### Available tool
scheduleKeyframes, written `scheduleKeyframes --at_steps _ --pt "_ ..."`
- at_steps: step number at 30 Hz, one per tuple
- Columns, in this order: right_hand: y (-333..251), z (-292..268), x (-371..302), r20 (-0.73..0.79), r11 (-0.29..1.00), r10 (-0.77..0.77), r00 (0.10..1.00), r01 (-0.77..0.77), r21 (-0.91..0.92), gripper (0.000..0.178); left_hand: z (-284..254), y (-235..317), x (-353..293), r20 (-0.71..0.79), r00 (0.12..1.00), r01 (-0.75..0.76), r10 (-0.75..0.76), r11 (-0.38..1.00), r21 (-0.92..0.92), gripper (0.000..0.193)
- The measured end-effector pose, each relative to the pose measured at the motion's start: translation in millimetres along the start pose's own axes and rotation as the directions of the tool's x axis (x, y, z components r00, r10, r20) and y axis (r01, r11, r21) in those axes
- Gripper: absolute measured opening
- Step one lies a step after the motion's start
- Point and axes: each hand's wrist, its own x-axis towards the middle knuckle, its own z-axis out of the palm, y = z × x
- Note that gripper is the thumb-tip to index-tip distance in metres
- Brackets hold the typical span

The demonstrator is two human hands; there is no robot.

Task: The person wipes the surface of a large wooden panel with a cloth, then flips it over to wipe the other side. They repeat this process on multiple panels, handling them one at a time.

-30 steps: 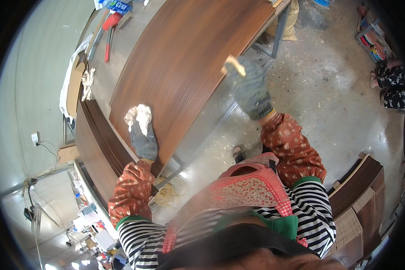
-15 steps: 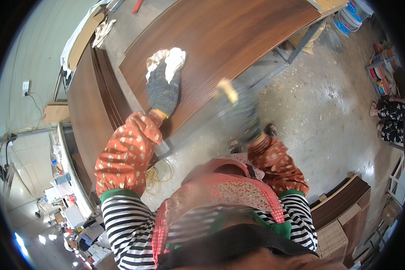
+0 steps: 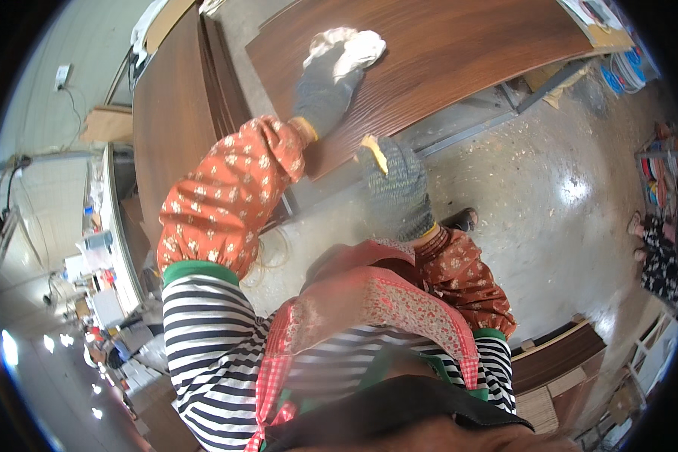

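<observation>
My left hand (image 3: 328, 90), in a dark grey knitted glove, presses a crumpled white cloth (image 3: 360, 53) onto a dark brown wood-grain panel (image 3: 459, 45). Its fingers are closed on the cloth. My right hand (image 3: 398, 184), gloved alike, hovers just off the panel's near edge, in front of my apron. The fingers look curled. A small pale-yellow piece (image 3: 374, 154) shows at their tips; whether it is held or part of the glove I cannot make out.
A metal frame (image 3: 467, 134) supports the panel. More brown panels (image 3: 177, 113) stand at the left, beside a cluttered bench (image 3: 102, 256). Stacked boards (image 3: 565, 350) lie at lower right. Another person's legs in patterned dark cloth (image 3: 661, 260) and blue-and-white buckets (image 3: 624, 71) are at right.
The left hand and cloth have slid further along the panel, away from me and to the right. The right hand, blurred before, is now steadier in nearly the same place. The view has shifted.
</observation>
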Motion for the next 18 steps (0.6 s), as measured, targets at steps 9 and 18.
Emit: scheduleKeyframes --at_steps 9,18 --pt "-40.9 59.0 -15.6 0.202 0.97 -0.24 0.95 0.224 0.096 0.044 -6.8 -6.3 8.1 0.17 0.984 0.078 -0.06 0.992 -0.103 0.059" --pt "-48.6 29.7 -2.1 0.552 0.97 -0.234 0.8 0.227 0.082 0.053 3.7 -14.6 10.2 0.137 0.989 0.063 -0.054 0.996 -0.061 0.061"
